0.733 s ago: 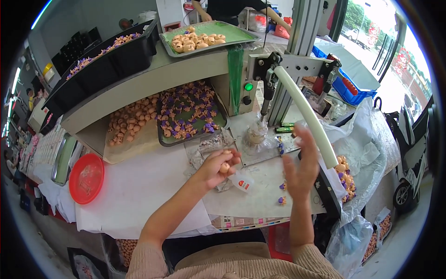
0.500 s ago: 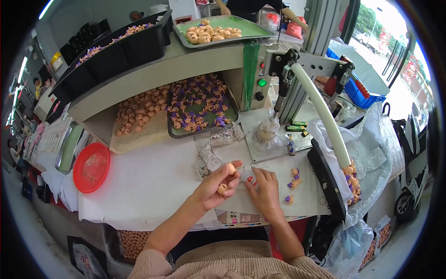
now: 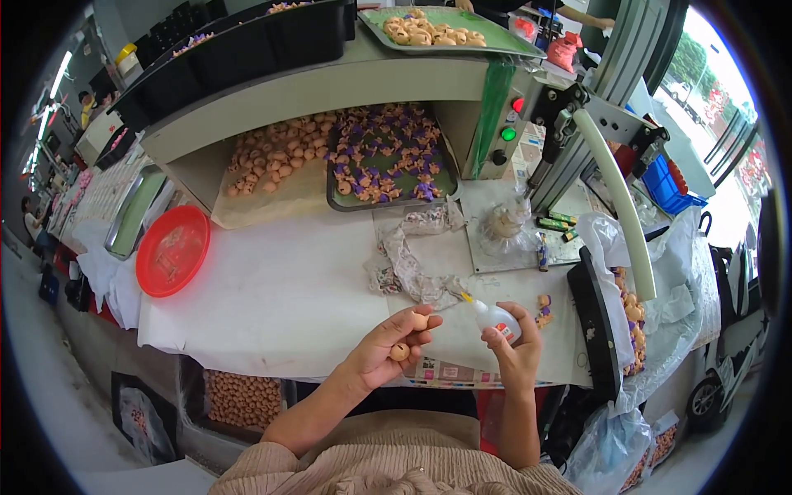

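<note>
At far left a red round tray (image 3: 172, 250) sits on your white table (image 3: 280, 297). Your left hand (image 3: 389, 346) curls its fingers around two small tan pieces (image 3: 400, 352) above the table's front edge. Just right, your right hand (image 3: 516, 351) grips a small glue bottle (image 3: 495, 317), nozzle tilted toward the left hand.

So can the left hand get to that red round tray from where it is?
Probably yes. The left hand is full, holding small tan balls, but only bare white table cover lies between it and the red tray, off to its left. Nothing blocks that way, though it looks like a stretch.
</note>
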The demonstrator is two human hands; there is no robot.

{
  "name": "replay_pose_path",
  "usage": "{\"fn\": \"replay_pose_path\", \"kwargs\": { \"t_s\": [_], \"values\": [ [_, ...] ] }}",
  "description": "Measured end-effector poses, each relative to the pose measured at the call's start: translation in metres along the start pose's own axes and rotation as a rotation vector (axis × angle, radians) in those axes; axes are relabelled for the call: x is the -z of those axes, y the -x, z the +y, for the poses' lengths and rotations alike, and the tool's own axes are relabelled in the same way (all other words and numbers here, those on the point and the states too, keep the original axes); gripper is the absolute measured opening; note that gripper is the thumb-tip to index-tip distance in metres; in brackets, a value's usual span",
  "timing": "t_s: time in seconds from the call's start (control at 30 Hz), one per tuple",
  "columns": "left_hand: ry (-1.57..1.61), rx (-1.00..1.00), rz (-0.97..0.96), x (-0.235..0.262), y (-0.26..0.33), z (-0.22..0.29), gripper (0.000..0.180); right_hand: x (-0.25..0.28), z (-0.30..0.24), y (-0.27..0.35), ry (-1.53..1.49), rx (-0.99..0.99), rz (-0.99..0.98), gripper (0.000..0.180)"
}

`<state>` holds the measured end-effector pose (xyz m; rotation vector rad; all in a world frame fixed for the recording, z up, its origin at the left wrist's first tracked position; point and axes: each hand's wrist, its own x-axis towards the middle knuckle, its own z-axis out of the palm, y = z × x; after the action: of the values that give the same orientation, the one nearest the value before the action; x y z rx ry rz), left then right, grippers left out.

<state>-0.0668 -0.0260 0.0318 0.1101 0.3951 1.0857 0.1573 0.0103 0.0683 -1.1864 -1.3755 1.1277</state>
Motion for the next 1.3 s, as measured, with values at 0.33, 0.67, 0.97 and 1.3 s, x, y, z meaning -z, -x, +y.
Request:
{"fn": "replay_pose_path", "kwargs": {
  "t_s": [0.33,0.67,0.97,1.3],
  "values": [
    [-0.141,-0.018,0.182,-0.001,-0.008,-0.011,0.016,0.014,0.0,0.015,-0.071,0.135,0.038,0.034],
    [-0.066,0.009,0.029,0.009,-0.015,-0.015,0.04,0.01,0.002,0.014,0.067,0.253,0.018,0.038],
    [-0.069,0.023,-0.015,0.023,-0.014,-0.017,0.039,0.004,0.005,0.016,0.145,0.299,0.019,0.038],
    [-0.112,-0.002,0.188,0.008,-0.015,-0.018,0.035,-0.008,0.005,0.017,0.24,0.42,0.04,0.034]
  ]
}}
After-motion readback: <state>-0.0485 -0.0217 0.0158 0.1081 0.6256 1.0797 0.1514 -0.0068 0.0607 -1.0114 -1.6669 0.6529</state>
